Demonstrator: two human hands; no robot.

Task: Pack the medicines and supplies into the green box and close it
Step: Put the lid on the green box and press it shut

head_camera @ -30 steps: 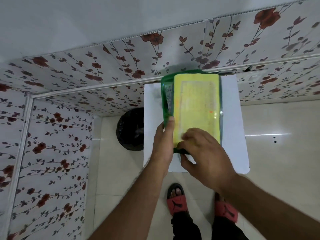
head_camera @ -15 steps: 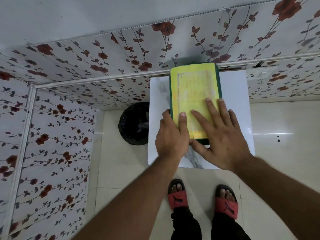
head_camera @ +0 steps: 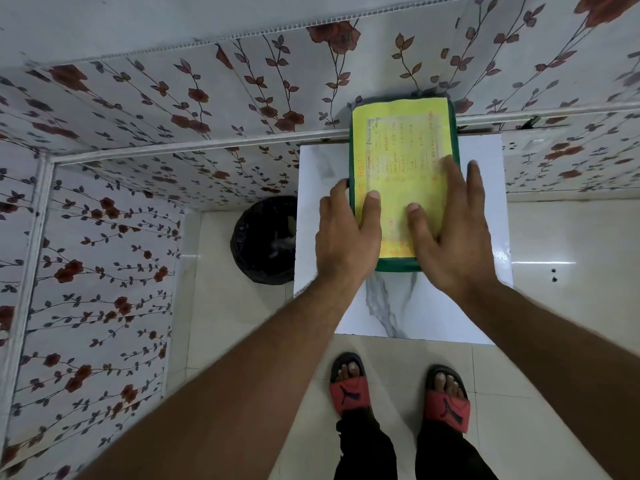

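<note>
Green box [head_camera: 394, 265]: lid down, yellow label [head_camera: 403, 161] on top, lies on white marble-pattern table [head_camera: 398, 306] against wall. Left hand [head_camera: 346, 233] flat, thumb on lid, fingers along left edge; right hand [head_camera: 450, 230] spread flat on lid, grasping nothing. Likely rigid, light plastic; hold by long sides.

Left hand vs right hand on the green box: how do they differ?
The left hand sits at the green box near-left edge, thumb on the yellow label, fingers down the side. The right hand lies flat, fingers spread across the label and right edge. Both press down on the closed lid.
</note>
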